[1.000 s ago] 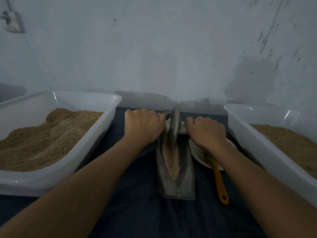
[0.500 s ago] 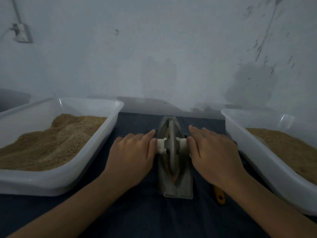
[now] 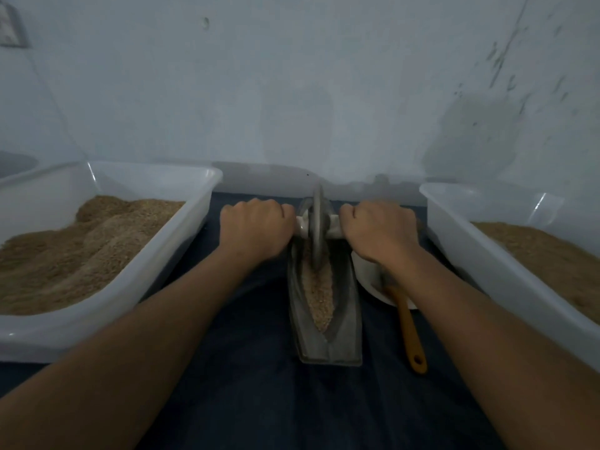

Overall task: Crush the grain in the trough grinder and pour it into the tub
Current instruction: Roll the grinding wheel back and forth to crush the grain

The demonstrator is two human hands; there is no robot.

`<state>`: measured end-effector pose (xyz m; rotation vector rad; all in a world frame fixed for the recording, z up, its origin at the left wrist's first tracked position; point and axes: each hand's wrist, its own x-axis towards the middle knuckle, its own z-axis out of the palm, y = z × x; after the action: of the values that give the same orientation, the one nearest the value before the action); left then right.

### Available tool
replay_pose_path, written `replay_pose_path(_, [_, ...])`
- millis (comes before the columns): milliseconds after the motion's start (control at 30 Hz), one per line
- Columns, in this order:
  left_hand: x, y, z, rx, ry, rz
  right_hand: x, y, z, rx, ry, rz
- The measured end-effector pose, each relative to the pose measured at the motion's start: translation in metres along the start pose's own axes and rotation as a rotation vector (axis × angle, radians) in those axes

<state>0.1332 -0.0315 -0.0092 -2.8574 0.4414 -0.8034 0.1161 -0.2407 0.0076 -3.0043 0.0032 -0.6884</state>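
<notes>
both fists, left hand (image 3: 256, 227) and right hand (image 3: 381, 230), gripped the axle (image 3: 332, 230) either side of the grinding wheel (image 3: 317, 228), pressing evenly to crush grain (image 3: 321, 293) in the trough (image 3: 349, 319).

Small, dim grain-processing workroom: stained, peeling plaster wall (image 3: 292, 92); dark cloth-covered work surface (image 3: 253, 401); two large white plastic tubs (image 3: 207, 190) (image 3: 454, 228) of brown grain flanking metal trough grinder (image 3: 344, 319).

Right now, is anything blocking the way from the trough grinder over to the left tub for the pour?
Nothing visible. The trough grinder sits on bare dark cloth, with open space to the left tub. Only the left hand and its forearm cross that gap, gripping the wheel's axle.
</notes>
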Motion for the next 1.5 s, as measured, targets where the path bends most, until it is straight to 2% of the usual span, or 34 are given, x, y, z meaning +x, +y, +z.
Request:
replay_pose_path(133, [-0.026, 0.002, -0.008, 0.034, 0.049, 0.015, -0.019, -0.002, -0.004, -0.052, 0.081, -0.075])
replay_pose_path(233, [-0.052, 0.003, -0.016, -0.032, 0.103, -0.002, -0.044, -0.001, -0.012, -0.008, 0.172, -0.12])
replay_pose_path(367, [-0.081, 0.01, -0.03, -0.172, 0.117, -0.106, -0.081, 0.005, -0.021, 0.038, 0.114, -0.164])
replay_pose_path(567, [-0.098, 0.019, -0.046, -0.169, 0.181, -0.054, -0.114, 0.012, -0.022, 0.116, 0.168, -0.151])
replay_pose_path(767, [-0.066, 0.013, -0.028, -0.204, 0.135, -0.067, -0.08, 0.008, -0.014, 0.032, 0.214, -0.166])
replay_pose_path(867, [-0.041, 0.004, -0.013, -0.001, 0.027, 0.0, -0.045, 0.004, -0.007, -0.041, 0.216, -0.186])
replay_pose_path(967, [-0.019, 0.001, -0.005, 0.011, -0.02, -0.021, -0.012, 0.004, 0.0, -0.047, 0.154, -0.181])
replay_pose_path(1067, [-0.009, -0.002, 0.003, -0.051, -0.001, -0.054, 0.001, 0.002, -0.001, -0.086, 0.129, -0.18])
replay_pose_path(1267, [-0.037, 0.006, -0.013, 0.033, 0.096, -0.024, -0.033, 0.002, -0.002, -0.084, 0.201, -0.165])
replay_pose_path(1400, [-0.066, 0.013, -0.027, -0.135, 0.163, -0.057, -0.073, 0.011, -0.007, 0.108, 0.217, -0.137])
replay_pose_path(1500, [-0.085, 0.015, -0.04, -0.243, 0.179, -0.053, -0.093, 0.01, -0.014, 0.135, 0.211, -0.145])
